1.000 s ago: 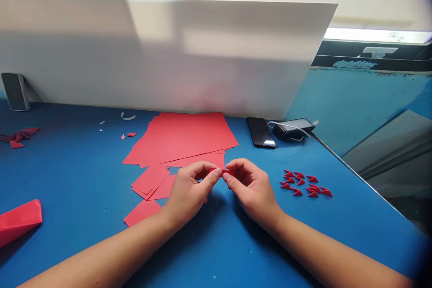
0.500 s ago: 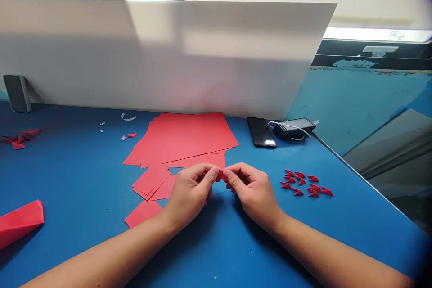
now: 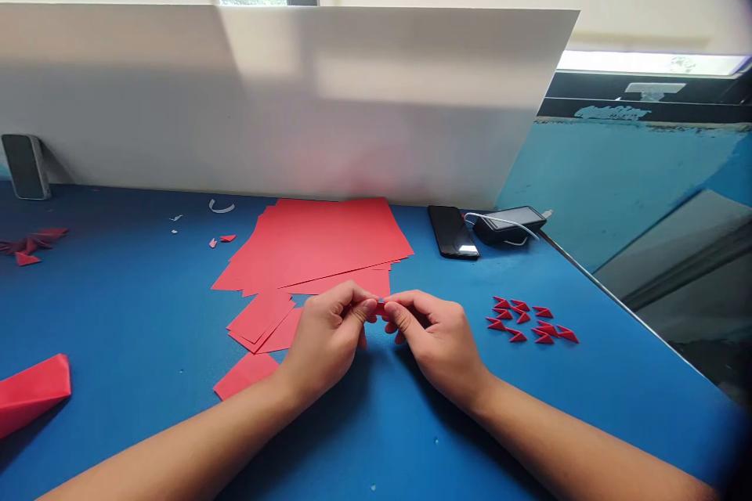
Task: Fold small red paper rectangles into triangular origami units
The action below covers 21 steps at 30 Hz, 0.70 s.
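Observation:
A small folded piece of red paper [image 3: 380, 308] is pinched between both hands above the blue table [image 3: 388, 423]. My left hand [image 3: 332, 325] grips its left end with thumb and fingers. My right hand [image 3: 432, 333] has the other end the same way, and the fingers hide most of the piece. Just behind the hands lies a fanned stack of large red sheets [image 3: 329, 239]. Smaller red paper pieces [image 3: 264, 315] lie left of my left hand, one of them partly under the forearm. To the right sit several little folded red triangles [image 3: 520, 315].
A black phone [image 3: 452, 231] and a dark device with a white cable [image 3: 508, 225] lie at the back right. Another phone [image 3: 27, 166] leans on the white board [image 3: 364, 117]. Far left are a large folded red paper [image 3: 35, 393], red pieces [image 3: 35, 243] and paper scraps [image 3: 228, 238].
Both hands stay together on the small red paper, with a slight shift of the fingers; the right fingertips now sit a little further left. The whole view has moved slightly.

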### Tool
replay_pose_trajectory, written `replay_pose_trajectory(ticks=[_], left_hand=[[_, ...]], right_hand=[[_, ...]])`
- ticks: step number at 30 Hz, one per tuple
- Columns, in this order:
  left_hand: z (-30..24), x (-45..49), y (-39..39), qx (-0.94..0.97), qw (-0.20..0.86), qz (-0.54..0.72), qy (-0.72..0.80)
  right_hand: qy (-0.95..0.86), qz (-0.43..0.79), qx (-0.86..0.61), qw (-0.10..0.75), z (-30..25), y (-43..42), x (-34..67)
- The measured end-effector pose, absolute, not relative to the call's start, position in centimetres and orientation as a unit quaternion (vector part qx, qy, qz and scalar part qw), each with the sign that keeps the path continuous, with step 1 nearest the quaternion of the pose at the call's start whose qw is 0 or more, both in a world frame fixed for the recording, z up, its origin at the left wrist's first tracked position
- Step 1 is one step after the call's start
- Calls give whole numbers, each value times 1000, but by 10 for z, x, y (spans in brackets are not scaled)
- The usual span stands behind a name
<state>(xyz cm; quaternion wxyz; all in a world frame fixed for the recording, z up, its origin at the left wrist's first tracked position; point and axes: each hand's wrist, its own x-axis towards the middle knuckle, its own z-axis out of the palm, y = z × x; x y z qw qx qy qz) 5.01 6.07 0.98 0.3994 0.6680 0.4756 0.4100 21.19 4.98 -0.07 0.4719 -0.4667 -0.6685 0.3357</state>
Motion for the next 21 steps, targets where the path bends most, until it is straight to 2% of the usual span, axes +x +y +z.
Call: replay_pose_trajectory(ticks=[12, 21], left_hand=[[13, 54, 55, 653, 421, 413, 476], [5, 49, 62, 670, 418, 412, 454]], right_hand=[[-714, 238, -468, 462, -1, 47, 212], [-731, 226, -447, 464, -3, 46, 211]])
